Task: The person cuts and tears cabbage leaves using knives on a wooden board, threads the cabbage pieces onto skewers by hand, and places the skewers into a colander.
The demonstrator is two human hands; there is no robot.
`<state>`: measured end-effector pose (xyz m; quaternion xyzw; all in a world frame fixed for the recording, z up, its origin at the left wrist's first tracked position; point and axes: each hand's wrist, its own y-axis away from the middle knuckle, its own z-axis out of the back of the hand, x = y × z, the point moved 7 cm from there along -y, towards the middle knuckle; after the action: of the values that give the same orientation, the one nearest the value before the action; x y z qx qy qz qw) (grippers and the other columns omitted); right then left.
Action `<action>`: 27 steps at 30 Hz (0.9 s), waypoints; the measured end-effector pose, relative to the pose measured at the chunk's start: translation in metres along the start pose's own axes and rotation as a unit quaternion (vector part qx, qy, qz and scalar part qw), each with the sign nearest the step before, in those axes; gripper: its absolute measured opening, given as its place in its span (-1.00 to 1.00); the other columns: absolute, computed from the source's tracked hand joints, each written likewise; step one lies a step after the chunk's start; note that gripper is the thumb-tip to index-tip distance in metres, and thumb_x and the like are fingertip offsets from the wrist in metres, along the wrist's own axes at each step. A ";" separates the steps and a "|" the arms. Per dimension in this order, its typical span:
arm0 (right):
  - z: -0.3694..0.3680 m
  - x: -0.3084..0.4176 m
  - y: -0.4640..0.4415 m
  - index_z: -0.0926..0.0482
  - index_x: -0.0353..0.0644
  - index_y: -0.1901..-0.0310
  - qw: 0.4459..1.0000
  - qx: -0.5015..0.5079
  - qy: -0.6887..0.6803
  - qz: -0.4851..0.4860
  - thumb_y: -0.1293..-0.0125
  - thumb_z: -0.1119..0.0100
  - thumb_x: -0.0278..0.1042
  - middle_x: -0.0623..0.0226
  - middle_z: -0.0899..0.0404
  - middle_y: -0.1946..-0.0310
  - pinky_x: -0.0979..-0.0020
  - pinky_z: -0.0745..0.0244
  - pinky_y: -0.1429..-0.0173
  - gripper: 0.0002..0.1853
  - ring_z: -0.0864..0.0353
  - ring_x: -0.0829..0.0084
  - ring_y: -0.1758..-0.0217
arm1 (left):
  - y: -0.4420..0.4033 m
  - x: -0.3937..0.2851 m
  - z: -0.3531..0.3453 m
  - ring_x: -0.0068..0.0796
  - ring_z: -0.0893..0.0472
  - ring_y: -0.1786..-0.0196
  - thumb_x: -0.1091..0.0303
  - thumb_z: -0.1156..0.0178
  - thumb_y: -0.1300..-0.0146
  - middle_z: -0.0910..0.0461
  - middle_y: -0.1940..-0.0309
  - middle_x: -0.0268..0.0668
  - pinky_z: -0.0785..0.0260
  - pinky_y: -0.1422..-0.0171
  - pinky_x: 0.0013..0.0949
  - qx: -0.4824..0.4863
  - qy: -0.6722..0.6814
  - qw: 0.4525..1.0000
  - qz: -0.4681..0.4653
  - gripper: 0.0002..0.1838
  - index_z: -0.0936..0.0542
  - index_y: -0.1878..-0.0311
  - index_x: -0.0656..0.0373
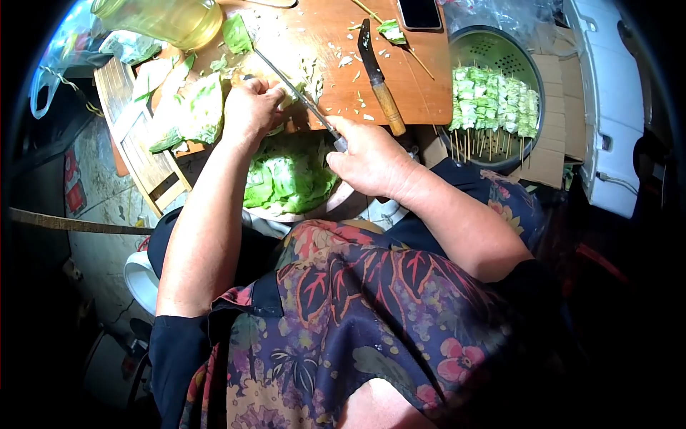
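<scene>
My right hand (pixel 368 156) is closed round the handle of a long thin knife (pixel 293 89), whose blade points up and left over the wooden board (pixel 421 93). A green leaf piece (pixel 236 34) lies at the blade's tip. My left hand (pixel 251 109) is closed at the board's front edge, beside cut cabbage scraps (pixel 307 75); what its fingers hold, if anything, is hidden. Left of it sits a cabbage piece (pixel 204 111). Below both hands, a container holds green cabbage leaves (pixel 289 175).
A second knife with a wooden handle (pixel 386 100) lies on the board, near a skewer with a leaf (pixel 391 31) and a phone (pixel 420 13). A glass jar (pixel 171 21) stands at the back left. At the right, a metal colander (pixel 493 44) holds several leaf skewers (pixel 493 100).
</scene>
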<state>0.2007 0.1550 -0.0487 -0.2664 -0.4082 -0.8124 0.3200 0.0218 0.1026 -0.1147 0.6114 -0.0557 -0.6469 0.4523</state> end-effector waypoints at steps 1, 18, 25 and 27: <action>0.000 0.000 -0.001 -0.35 -0.38 -0.18 1.000 0.001 0.001 -0.001 -0.10 -0.03 -0.37 -0.07 -0.57 0.37 0.31 -0.47 0.07 -0.44 -0.60 0.17 0.26 | -0.001 0.001 0.000 -0.57 -0.55 0.56 0.39 -0.17 -0.29 -0.51 0.54 -0.35 -0.48 0.48 -0.52 0.000 0.001 1.000 0.001 -0.87 -0.53 0.24 0.26; 0.000 0.003 -0.021 -0.32 -0.28 -0.21 0.997 -0.064 -0.037 -0.011 -0.17 -0.01 -0.31 -0.11 -0.58 0.23 0.16 -0.45 -0.04 -0.46 -0.57 -0.01 0.09 | 0.009 0.002 0.005 -0.63 -0.51 0.58 0.38 -0.18 -0.25 -0.59 0.48 -0.34 -0.46 0.44 -0.55 -0.023 0.037 0.999 0.001 -0.82 -0.56 0.13 0.24; 0.013 -0.001 -0.041 -0.18 -0.38 -0.28 0.983 -0.159 0.087 -0.017 -0.10 -0.03 -0.34 -0.15 -0.56 0.16 0.11 -0.43 -0.08 -0.33 -0.57 -0.06 0.09 | 0.031 -0.013 0.016 -0.51 -0.58 0.45 0.40 -0.13 -0.25 -0.55 0.37 -0.29 -0.57 0.33 -0.44 0.042 0.186 0.982 -0.002 -0.72 -0.47 -0.01 0.29; 0.008 -0.011 -0.047 -0.14 -0.34 -0.31 0.978 -0.139 0.146 -0.053 -0.12 -0.01 -0.37 -0.14 -0.55 0.13 0.13 -0.43 -0.08 -0.32 -0.57 -0.02 0.06 | 0.034 -0.013 0.019 -0.51 -0.58 0.46 0.41 -0.13 -0.25 -0.55 0.37 -0.30 -0.56 0.33 -0.45 0.038 0.208 0.977 -0.011 -0.71 -0.47 -0.01 0.29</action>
<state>0.1741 0.1868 -0.0751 -0.1648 -0.2540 -0.9071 0.2923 0.0216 0.0823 -0.0789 0.7501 0.0218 -0.5079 0.4230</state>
